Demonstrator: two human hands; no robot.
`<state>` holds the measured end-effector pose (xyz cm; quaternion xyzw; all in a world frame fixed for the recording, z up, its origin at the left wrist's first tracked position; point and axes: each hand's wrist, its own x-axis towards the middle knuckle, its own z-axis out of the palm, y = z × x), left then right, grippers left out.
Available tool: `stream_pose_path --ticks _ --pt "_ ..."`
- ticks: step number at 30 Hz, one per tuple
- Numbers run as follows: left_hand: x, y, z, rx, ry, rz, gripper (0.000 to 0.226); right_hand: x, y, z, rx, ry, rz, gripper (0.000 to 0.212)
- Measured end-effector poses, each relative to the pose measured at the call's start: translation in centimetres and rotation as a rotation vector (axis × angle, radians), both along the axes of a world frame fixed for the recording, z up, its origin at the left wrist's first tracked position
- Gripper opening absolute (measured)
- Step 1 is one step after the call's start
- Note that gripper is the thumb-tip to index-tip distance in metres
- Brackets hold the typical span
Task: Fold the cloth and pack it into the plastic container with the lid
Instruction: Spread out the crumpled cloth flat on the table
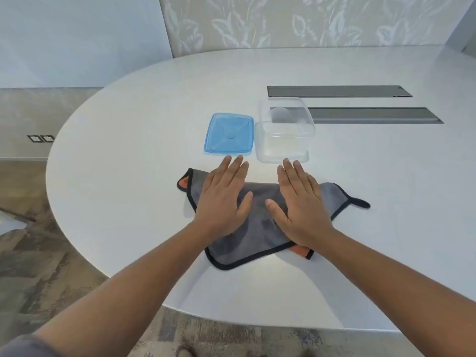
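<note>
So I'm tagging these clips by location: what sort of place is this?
Probably a meeting room or office. The large white oval table has two long grey cable hatches set into its top, there are floor sockets by the wall, and a leaf-patterned wall panel stands behind.

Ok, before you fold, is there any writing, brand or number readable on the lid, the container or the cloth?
None can be read.
Blue lid: only a moulded cross pattern and a centre bump, no lettering visible.
Clear container: no label visible.
Grey cloth: no tag text visible.
Wall sockets: too small to read any marking.
</note>
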<state>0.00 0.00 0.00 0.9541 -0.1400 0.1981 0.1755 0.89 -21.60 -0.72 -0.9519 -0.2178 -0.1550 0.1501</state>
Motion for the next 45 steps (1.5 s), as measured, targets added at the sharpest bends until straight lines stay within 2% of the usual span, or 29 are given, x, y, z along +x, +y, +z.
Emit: stream_pose_path --ticks 5,13,16,22,26,33,39,40,42,45 --pt "-0.4 0.4 -1.5 0.048 0.090 0.003 0.060 -0.7 -0.6 -1.8 -0.026 0.131 0.027 0.069" --pt "-1.2 0.4 -2.7 0.077 0.100 -0.013 0.058 -0.8 -1.0 -2.4 0.052 0.133 0.073 0.053" --pt "-1.0 0.4 -3.1 0.149 0.195 0.036 0.062 -0.6 -1.3 -2.0 0.033 0.227 0.088 0.066" --pt "-0.1 0.3 -3.9 0.194 0.327 0.074 0.070 -0.1 -2.0 -0.8 -0.184 0.429 0.217 0.120" --pt "0.1 0.2 -3.9 0.157 0.370 0.085 0.076 0.1 -2.1 -0.3 -0.209 0.547 0.256 0.126" --pt "0.6 0.9 -2.8 -0.038 0.452 0.073 0.093 -0.1 -1.9 -0.1 0.014 0.531 0.265 0.080" --pt "-0.1 0.8 -0.1 -0.257 0.539 0.009 0.065 0.7 -1.5 -0.3 0.265 0.529 0.208 0.017" --pt "-0.2 0.9 0.4 -0.232 0.579 -0.020 0.067 0.8 -1.5 -0.3 0.298 0.521 0.199 0.013" --pt "-0.4 1.2 1.4 -0.036 0.724 -0.105 0.082 1.2 -1.5 -0.3 0.344 0.527 0.180 0.009" --pt "-0.8 1.8 2.3 0.291 0.916 -0.195 0.137 1.6 -1.6 0.3 0.423 0.629 0.149 0.010"
